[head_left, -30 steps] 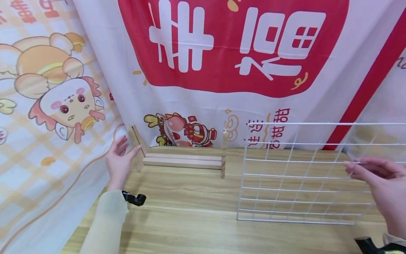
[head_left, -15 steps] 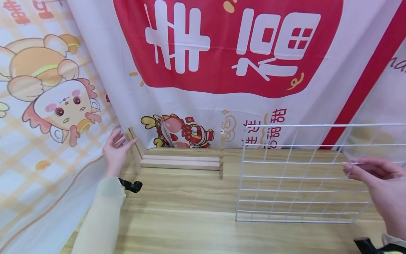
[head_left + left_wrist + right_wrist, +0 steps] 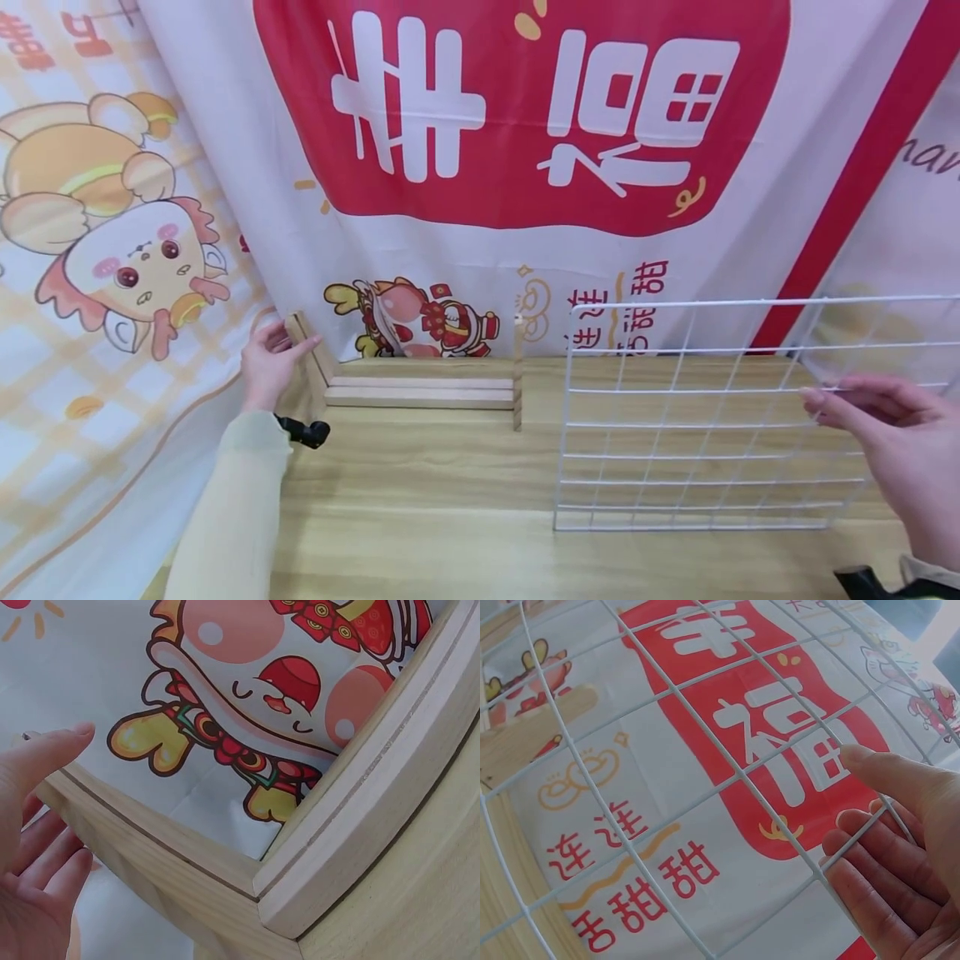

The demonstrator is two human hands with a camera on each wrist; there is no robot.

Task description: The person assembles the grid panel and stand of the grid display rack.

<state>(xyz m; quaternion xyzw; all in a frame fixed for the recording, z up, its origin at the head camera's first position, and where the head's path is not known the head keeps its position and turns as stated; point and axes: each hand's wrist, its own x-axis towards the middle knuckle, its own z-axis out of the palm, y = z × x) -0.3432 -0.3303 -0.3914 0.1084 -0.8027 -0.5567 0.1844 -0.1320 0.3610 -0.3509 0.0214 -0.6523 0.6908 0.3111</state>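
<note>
A small wooden stand (image 3: 420,398) rests on the tabletop against the backdrop, with an upright at each end and a grooved crossbar between them. My left hand (image 3: 266,367) holds the top of its left upright, thumb on the inner side and fingers on the outer; the left wrist view shows the hand (image 3: 37,847) round the wooden piece (image 3: 150,844). My right hand (image 3: 892,425) pinches a white wire grid panel (image 3: 655,426) by a wire, between thumb and fingers. The panel stands nearly upright, to the right of the stand and apart from it. Its right end passes behind my hand.
A wood-grain table (image 3: 420,475) lies under everything. Behind hangs a white cloth backdrop (image 3: 450,250) with red characters and cartoons. Another printed cloth (image 3: 105,333) hangs at the left. Both wrists wear black camera mounts.
My left hand has closed in on the stand's left upright and now holds it. The right hand keeps its pinch on the grid panel. The whole head view has shifted slightly.
</note>
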